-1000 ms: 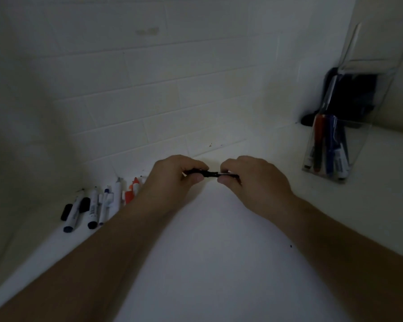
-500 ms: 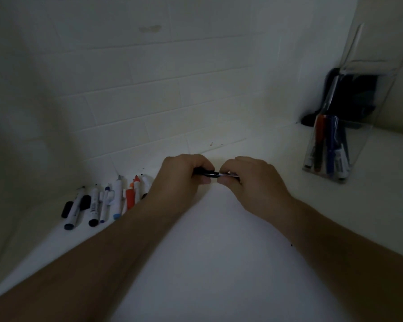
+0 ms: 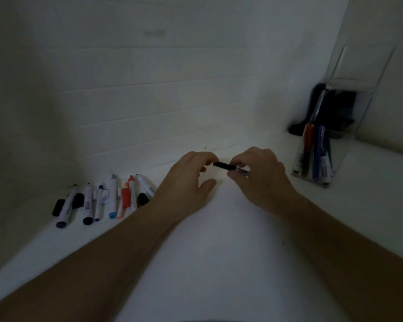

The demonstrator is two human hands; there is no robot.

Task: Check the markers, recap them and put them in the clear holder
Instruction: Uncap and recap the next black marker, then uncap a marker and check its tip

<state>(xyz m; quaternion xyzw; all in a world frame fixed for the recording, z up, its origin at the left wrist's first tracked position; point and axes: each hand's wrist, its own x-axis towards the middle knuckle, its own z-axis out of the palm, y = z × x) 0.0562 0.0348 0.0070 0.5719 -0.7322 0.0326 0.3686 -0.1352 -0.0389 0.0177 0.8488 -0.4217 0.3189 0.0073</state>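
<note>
A marker with a black cap is held level above the white surface, cap end pointing left. My right hand pinches its pale barrel. My left hand hovers just left of the cap with its fingers loosely curled and the thumb spread; it holds nothing. The clear holder stands at the right with several markers upright inside, red and blue among them. A row of markers lies at the left by the tiled wall, some uncapped.
Loose black caps lie at the left end of the row. A dark object sits behind the holder in the corner. The tiled wall closes the back. The light is dim.
Both hands were gripping the marker and pushing the cap on. My left hand has now let go and opened; the right hand still holds the marker.
</note>
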